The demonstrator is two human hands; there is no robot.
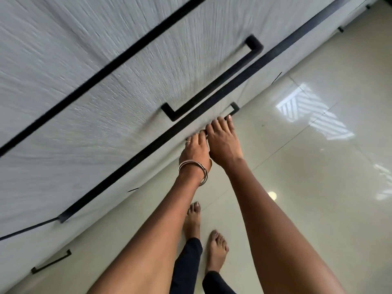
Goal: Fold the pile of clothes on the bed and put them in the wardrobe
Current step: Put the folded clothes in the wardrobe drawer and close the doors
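Note:
The wardrobe (106,71) has grey textured doors and long black bar handles (212,83). It fills the upper left of the head view. Both my hands reach down to the low drawer front (186,128) beside the floor. My left hand (195,150), with bangles on the wrist and a ring, lies against the drawer front at its black handle (234,107). My right hand (224,142) lies right beside it, fingers stretched out with the tips on the same handle. Neither hand holds any garment. No clothes or bed are in view.
Glossy cream floor tiles (307,166) spread to the right, with window light reflected on them. My bare feet (216,249) stand close to the wardrobe base. Another small drawer handle (51,262) sits low at the left.

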